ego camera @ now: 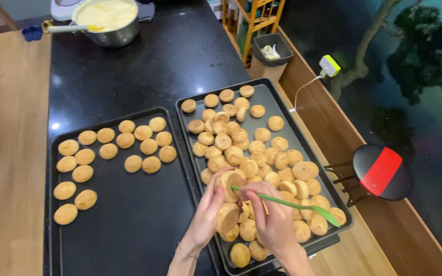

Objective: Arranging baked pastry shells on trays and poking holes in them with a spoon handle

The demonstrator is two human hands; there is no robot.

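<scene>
My left hand [208,212] holds a round golden pastry puff [229,185] over the right baking tray [281,110], flat underside turned up. My right hand [272,217] grips a green stick-like tool [287,204], its tip touching the puff's underside. Another puff [227,217] rests against my left palm below the first. The right tray is crowded with several puffs piled together. On the left tray [129,225], several puffs [134,143] lie spaced apart in its upper left part.
Both trays sit on a black counter [129,66]. At its far end stands a metal pot of yellow cream [107,18] with a utensil in it. A black and red stool [382,171] is at right, a small bin [272,50] beyond the trays.
</scene>
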